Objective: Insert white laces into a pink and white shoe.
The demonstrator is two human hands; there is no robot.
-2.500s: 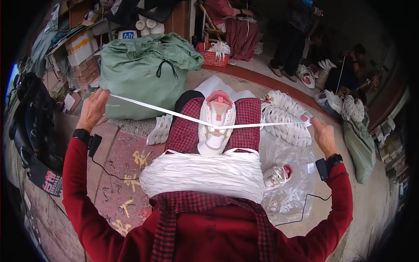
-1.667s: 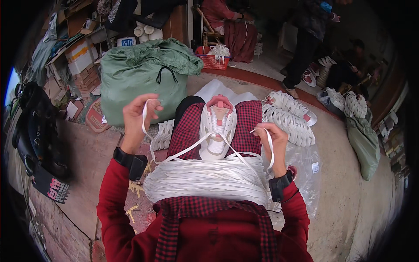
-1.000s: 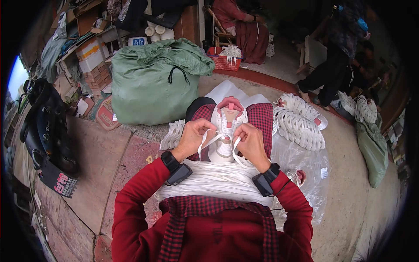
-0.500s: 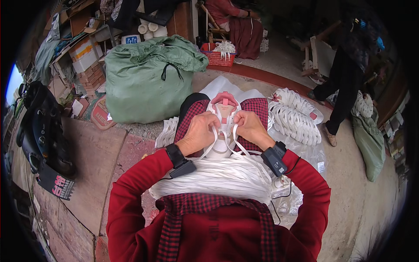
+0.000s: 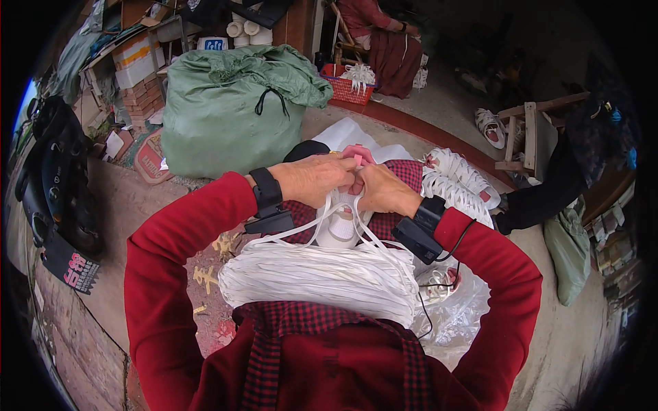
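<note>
A white shoe with a pink collar (image 5: 356,152) rests on my lap, its white toe (image 5: 337,231) toward me. My left hand (image 5: 314,179) and my right hand (image 5: 385,189) meet over its upper part, by the pink tongue. Both have closed fingers on the white shoelace (image 5: 322,218), whose strands loop down from under the hands beside the toe. The fingertips partly hide the eyelets and the tongue. Across my lap, close to my body, lies a thick bundle of white shoelaces (image 5: 315,277).
Laced white shoes (image 5: 456,181) sit right of my knees, near clear plastic bags (image 5: 456,318). A large green sack (image 5: 233,116) stands ahead left. Beyond are a red basket (image 5: 346,88), a seated person (image 5: 394,55) and a wooden stool (image 5: 528,140). Another person's dark-clothed leg (image 5: 548,192) is at right.
My hands have come together over the shoe's pink tongue, having been apart at its sides with the lace. The view has shifted slightly. The dark-clothed person at right has moved lower beside the stool.
</note>
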